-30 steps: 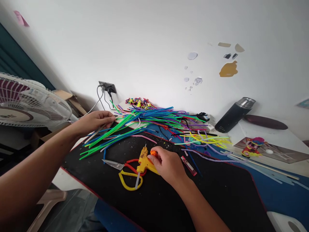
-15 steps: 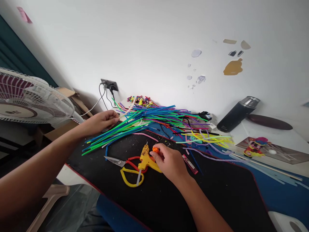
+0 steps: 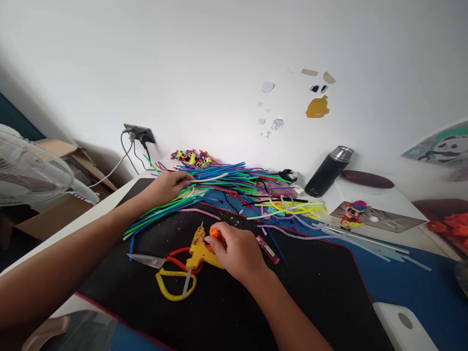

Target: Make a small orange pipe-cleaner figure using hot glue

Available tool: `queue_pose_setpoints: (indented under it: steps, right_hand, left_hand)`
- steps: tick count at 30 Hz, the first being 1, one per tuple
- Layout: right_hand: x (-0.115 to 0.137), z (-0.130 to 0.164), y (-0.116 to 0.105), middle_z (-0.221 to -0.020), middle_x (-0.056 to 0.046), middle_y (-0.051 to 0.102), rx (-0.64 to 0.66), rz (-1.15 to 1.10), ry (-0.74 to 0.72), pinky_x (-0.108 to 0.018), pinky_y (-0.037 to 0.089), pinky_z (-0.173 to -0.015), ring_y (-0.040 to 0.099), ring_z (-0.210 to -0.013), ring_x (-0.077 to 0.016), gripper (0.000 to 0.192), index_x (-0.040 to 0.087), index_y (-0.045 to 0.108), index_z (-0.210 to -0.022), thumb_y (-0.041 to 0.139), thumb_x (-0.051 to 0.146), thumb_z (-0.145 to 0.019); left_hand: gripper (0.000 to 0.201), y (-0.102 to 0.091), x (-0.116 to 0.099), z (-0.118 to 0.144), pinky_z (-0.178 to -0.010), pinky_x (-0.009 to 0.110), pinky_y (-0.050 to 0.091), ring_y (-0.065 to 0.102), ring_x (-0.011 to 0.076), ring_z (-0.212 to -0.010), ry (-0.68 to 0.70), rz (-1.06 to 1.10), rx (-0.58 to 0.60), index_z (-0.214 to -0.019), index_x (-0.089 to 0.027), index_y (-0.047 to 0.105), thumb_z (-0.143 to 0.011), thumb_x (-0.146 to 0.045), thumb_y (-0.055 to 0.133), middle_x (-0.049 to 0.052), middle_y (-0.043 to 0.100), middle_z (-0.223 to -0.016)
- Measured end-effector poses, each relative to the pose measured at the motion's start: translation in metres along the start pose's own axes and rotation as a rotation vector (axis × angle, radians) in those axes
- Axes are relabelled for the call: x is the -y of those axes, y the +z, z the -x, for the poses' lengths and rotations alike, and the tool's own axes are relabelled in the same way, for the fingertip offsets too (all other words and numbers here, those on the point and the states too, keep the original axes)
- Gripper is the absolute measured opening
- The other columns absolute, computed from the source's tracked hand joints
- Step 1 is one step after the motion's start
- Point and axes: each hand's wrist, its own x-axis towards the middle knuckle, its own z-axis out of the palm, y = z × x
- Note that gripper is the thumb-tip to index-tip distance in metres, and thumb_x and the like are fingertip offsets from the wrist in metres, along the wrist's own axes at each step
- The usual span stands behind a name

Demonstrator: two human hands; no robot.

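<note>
View from the head camera over a black desk mat laid on a blue-and-white tabletop against a white wall. The left hand reaches to the near-left edge of a loose heap of long coloured pipe-cleaner stems (green, blue, purple, yellow) and its fingers are closed in a pinch on one pale, whitish stem, which runs rightward from the fingertips above the heap. The right hand rests on the mat nearer the viewer; its thumb and fingertips are closed on a small orange fuzzy piece, held just beside the body of a yellow hot-glue gun that lies on the mat, nozzle pointing away. Whether the piece touches the gun cannot be told. Scissors with red and yellow handles lie just left of the gun, blades pointing left. A small flat red case lies on the mat to the right of the right hand. Behind the heap: a black wall socket with plugged cables, a dark cylindrical flask with a silver cap lying tilted, and a small colourful figure on a flat card. A white fan stands at far left.
</note>
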Motion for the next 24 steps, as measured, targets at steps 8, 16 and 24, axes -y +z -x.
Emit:
queue_pose_setpoints:
  steps: [8,16,24]
  right_hand:
    - [0.004,-0.003,-0.006,-0.096,-0.004,0.084,0.076,0.057,-0.001,-0.029,0.038,-0.065,0.080,-0.086,-0.0225,0.020,0.022,0.072,-0.111,0.068,0.040,-0.105]
    - [0.007,-0.003,-0.007,-0.100,-0.005,0.084,0.114,0.079,-0.014,-0.029,0.038,-0.065,0.080,-0.088,-0.0231,0.024,0.021,0.072,-0.114,0.065,0.042,-0.107]
    - [0.003,-0.002,-0.004,-0.095,-0.004,0.084,0.037,0.049,-0.009,-0.028,0.040,-0.065,0.080,-0.082,-0.0224,0.021,0.023,0.073,-0.115,0.067,0.041,-0.105]
  left_hand:
    - [0.042,0.021,-0.034,-0.054,-0.093,0.040,0.057,0.076,0.0323,-0.107,0.187,-0.170,-0.165,-0.114,-0.021,0.081,-0.099,-0.040,0.047,0.011,0.083,-0.118]
    - [0.045,0.038,-0.039,-0.083,-0.109,0.046,0.052,0.070,0.0339,-0.122,0.207,-0.296,-0.073,-0.130,-0.019,0.077,-0.099,-0.035,0.049,0.014,0.079,-0.129]
    - [0.044,0.000,0.003,-0.027,-0.110,0.046,0.049,0.068,0.0354,-0.121,0.158,-0.191,-0.075,-0.118,-0.021,0.079,-0.096,-0.051,0.057,0.014,0.078,-0.124]
